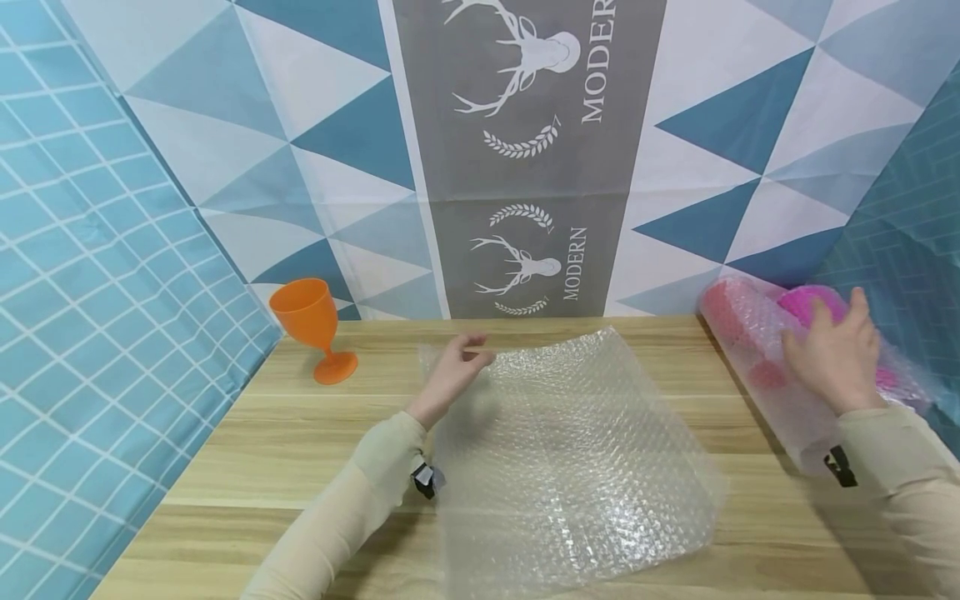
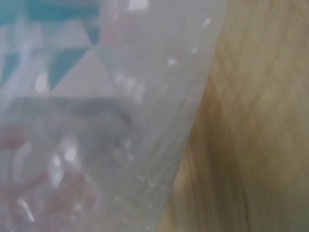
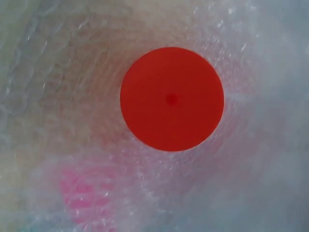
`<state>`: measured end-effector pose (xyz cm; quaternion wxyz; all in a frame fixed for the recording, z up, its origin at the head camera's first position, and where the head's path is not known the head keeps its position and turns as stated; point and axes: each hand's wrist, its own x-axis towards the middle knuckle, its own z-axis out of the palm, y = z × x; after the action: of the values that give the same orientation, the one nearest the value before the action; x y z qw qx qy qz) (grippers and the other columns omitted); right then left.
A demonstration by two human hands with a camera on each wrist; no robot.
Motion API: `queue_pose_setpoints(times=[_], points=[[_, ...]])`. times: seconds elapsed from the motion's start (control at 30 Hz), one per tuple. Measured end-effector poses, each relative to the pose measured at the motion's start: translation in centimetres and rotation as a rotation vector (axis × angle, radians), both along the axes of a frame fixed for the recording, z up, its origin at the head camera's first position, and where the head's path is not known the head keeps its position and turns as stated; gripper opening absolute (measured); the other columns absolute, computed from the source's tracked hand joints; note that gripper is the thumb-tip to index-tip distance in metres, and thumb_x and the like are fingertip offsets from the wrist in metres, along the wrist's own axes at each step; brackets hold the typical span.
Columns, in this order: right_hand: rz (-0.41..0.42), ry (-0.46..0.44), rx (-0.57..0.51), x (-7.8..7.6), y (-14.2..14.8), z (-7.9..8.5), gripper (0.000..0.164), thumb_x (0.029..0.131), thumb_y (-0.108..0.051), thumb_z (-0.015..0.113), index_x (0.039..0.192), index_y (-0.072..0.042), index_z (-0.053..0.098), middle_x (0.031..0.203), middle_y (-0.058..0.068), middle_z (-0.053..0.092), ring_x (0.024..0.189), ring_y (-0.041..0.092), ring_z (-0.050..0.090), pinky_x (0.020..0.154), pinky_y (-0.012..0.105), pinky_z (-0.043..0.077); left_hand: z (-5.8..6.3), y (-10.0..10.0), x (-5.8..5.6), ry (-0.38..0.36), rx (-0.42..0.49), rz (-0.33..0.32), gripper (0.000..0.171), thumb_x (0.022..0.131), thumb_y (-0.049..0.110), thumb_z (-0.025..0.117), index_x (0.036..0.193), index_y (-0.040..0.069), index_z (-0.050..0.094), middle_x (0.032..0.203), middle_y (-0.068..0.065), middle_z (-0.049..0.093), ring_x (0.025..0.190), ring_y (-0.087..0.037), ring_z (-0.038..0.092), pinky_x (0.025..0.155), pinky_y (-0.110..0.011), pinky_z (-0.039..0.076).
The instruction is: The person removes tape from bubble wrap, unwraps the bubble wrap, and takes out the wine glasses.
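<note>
A patterned backdrop (image 1: pixel 540 179) of blue and white triangles, with a grey panel bearing stag heads and the word "MODERN", rose behind a wood-grain tabletop (image 1: pixel 225 500), while a blue cloth (image 1: pixel 97 250) with white grid lines hung at left. A clear sheet of bubble wrap (image 1: pixel 570 467) lay across the middle of the tabletop, its far right corner lifted. A person's left hand (image 1: pixel 450 375) was at the sheet's far left edge, fingers bent and thumb slightly apart; whether they pinched the plastic could not be told, though the left wrist view showed them blurred through it. At the far right, the right hand (image 1: pixel 836 354) reached over two wrapped bundles with its fingers spread: one with red contents (image 1: pixel 731 321), the other with bright pink contents (image 1: pixel 802 302). Contact there was hard to judge. In the right wrist view, a flat red disc (image 3: pixel 172 99) stood out from the surrounding wrap, pink showing nearby. An orange goblet (image 1: pixel 306 312) stood unwrapped at the far left, well apart from both hands.
</note>
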<state>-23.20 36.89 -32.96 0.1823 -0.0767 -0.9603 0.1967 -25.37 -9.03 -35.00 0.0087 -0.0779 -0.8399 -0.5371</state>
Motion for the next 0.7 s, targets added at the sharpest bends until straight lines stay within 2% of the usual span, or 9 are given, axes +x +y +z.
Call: queue_pose_setpoints(times=[0.17,0.3,0.47,0.57,0.7], points=[[-0.018,-0.014,0.010,0.1,0.5,0.1,0.052,0.092,-0.015,0.036,0.127,0.020,0.022,0.140,0.037,-0.017,0.121,0.065,0.000,0.099,0.068,0.000,-0.2,0.2,0.2,-0.002,-0.044,-0.009,0.046,0.085,0.025,0.059,0.125,0.005,0.049,0.129,-0.014,0.049,0.110,-0.029,0.053,0.089,-0.042,0.046],[-0.039,-0.035,0.016,0.1,1.1,0.0,0.056,0.088,-0.009,0.033,0.134,0.016,0.015,0.141,0.036,-0.019,0.125,0.060,-0.005,0.101,0.066,-0.005,-0.4,0.4,0.3,-0.005,-0.090,-0.019,0.046,0.085,0.026,0.059,0.126,0.006,0.049,0.129,-0.013,0.049,0.111,-0.028,0.053,0.088,-0.041,0.047],[-0.070,-0.044,0.019,0.4,1.5,-0.3,0.061,0.084,-0.005,0.032,0.139,0.009,0.011,0.141,0.036,-0.019,0.128,0.057,-0.006,0.102,0.064,-0.008,-0.6,0.8,0.6,-0.010,-0.089,-0.046,0.045,0.086,0.024,0.058,0.125,0.003,0.049,0.128,-0.015,0.050,0.110,-0.029,0.053,0.088,-0.040,0.047],[-0.076,-0.034,0.016,0.4,1.8,-0.5,0.060,0.083,-0.005,0.033,0.137,0.011,0.014,0.141,0.037,-0.016,0.128,0.058,-0.005,0.102,0.065,-0.007,-0.9,0.9,0.6,-0.025,-0.084,-0.057,0.044,0.087,0.024,0.057,0.125,0.004,0.049,0.129,-0.015,0.049,0.111,-0.029,0.052,0.088,-0.040,0.047],[-0.074,-0.063,0.019,0.3,2.0,-0.7,0.062,0.082,-0.006,0.035,0.136,0.014,0.013,0.140,0.038,-0.015,0.127,0.058,-0.005,0.102,0.066,-0.005,-1.1,1.1,0.6,-0.042,-0.084,-0.067,0.044,0.087,0.024,0.056,0.126,0.004,0.049,0.130,-0.015,0.048,0.112,-0.029,0.052,0.089,-0.041,0.046]])
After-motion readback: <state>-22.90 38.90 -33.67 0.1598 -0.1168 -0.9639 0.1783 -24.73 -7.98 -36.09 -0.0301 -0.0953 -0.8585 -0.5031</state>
